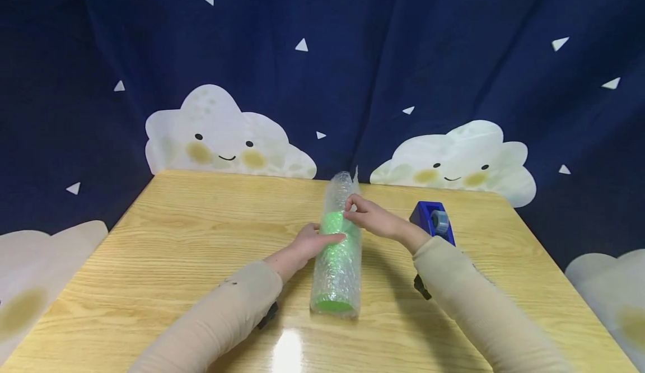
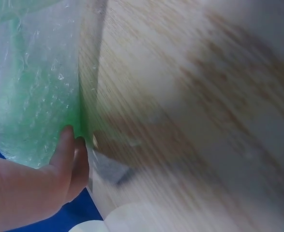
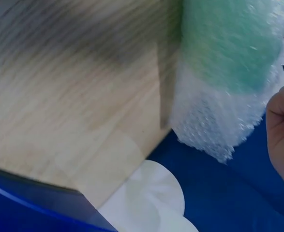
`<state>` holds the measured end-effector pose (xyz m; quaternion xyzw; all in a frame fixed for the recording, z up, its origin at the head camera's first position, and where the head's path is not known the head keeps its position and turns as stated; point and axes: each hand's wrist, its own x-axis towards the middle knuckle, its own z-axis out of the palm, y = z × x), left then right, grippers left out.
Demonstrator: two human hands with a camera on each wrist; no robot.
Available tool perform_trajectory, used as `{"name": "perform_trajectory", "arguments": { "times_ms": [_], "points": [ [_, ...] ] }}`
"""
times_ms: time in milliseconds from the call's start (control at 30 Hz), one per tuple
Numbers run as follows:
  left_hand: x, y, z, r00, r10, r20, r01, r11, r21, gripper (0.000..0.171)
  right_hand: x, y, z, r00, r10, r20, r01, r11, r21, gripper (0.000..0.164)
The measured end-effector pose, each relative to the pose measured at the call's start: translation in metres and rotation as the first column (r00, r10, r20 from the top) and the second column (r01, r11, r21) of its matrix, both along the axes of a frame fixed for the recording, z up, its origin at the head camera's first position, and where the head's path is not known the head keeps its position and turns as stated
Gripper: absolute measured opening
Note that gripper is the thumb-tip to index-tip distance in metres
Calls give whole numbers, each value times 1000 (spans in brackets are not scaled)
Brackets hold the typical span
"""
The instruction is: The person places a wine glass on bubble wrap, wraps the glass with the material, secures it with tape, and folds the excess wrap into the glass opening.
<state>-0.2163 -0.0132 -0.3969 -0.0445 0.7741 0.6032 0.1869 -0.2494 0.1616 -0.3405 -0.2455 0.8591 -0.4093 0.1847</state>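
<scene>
A green cylinder (image 1: 335,306) lies lengthwise on the wooden table, rolled in clear bubble wrap (image 1: 342,185) that runs past its far end. My left hand (image 1: 309,244) grips the roll from the left, thumb across the top; the left wrist view shows fingers (image 2: 67,145) against its side. Over the roll's far right part is my right hand (image 1: 373,216), fingers bent and thumb and index tips close at the wrap. I cannot tell whether a bit of wrap or tape is between them. In the right wrist view this hand (image 3: 283,130) shows only partly, beside the wrap.
A blue tape dispenser (image 1: 425,216) with a clear tape roll (image 1: 440,222) stands to the right, partly behind the right forearm. The table's far edge (image 1: 242,175) meets a dark blue curtain (image 1: 342,82) printed with clouds and triangles.
</scene>
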Motion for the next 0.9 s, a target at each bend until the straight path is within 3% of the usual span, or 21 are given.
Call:
{"name": "perform_trajectory", "arguments": {
  "times_ms": [300, 667, 900],
  "points": [
    [0, 2, -4, 1000, 1, -1, -1, 1000, 5, 84, -6, -3, -19, 999, -35, -18, 35, 999, 17, 12],
    [-2, 1, -4, 1000, 11, -1, -11, 1000, -2, 85, -5, -11, -13, 996, -59, -60, 67, 990, 127, 19],
    [-1, 0, -4, 1000, 6, 5, -6, 1000, 8, 86, -6, -16, -11, 993, -29, -114, 52, 977, 206, 22]
  ]
}}
